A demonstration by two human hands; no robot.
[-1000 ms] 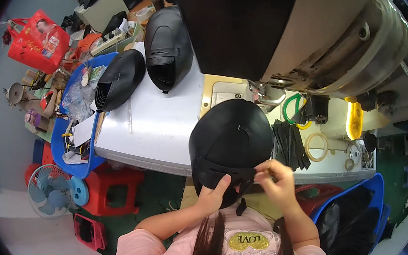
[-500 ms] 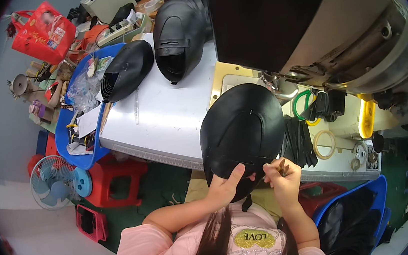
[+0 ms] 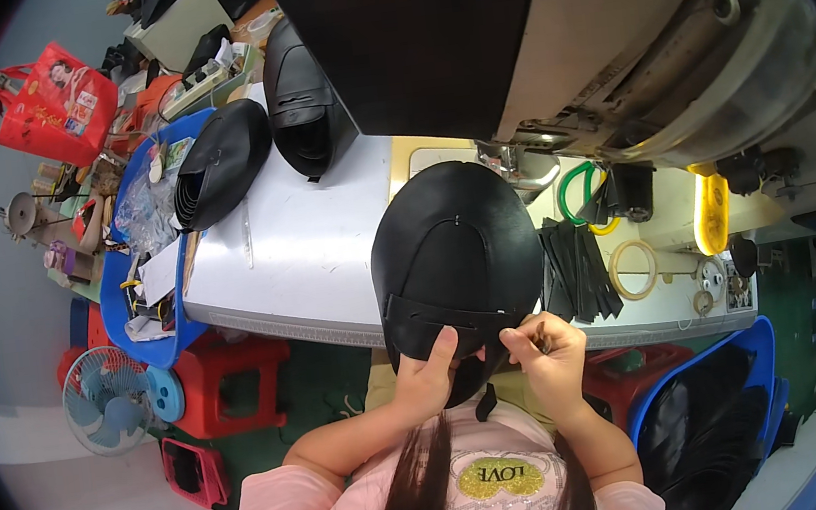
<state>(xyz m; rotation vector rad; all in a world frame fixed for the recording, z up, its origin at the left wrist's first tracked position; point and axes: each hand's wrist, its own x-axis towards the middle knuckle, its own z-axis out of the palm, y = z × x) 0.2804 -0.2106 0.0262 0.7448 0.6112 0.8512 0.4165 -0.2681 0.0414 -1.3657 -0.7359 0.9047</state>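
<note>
A black leather shoe upper (image 3: 455, 224), loafer-shaped with a slotted strap across it, is held upright in front of my chest, over the table's near edge. My left hand (image 3: 429, 373) grips its lower left part, thumb on the strap and the other fingers hidden behind. On the other side, my right hand (image 3: 548, 355) is closed, with thumb and forefinger pinched at the strap's right end. A small dark tool (image 3: 542, 338) shows within its curled fingers; its kind is unclear. More nested black uppers (image 3: 226, 160) lie on the white table (image 3: 299, 267).
A sewing machine (image 3: 607, 61) fills the upper right. Black strips (image 3: 571, 272) and a beige ring (image 3: 636, 269) lie right of the upper. Blue bins (image 3: 758, 366) flank the table. A fan (image 3: 108, 400) and red stool (image 3: 227, 386) stand at the left.
The view has shifted, so surroundings appear farther left. The upper now shows its strap more fully. Both hands keep their hold, the right still pinching near the strap end.
</note>
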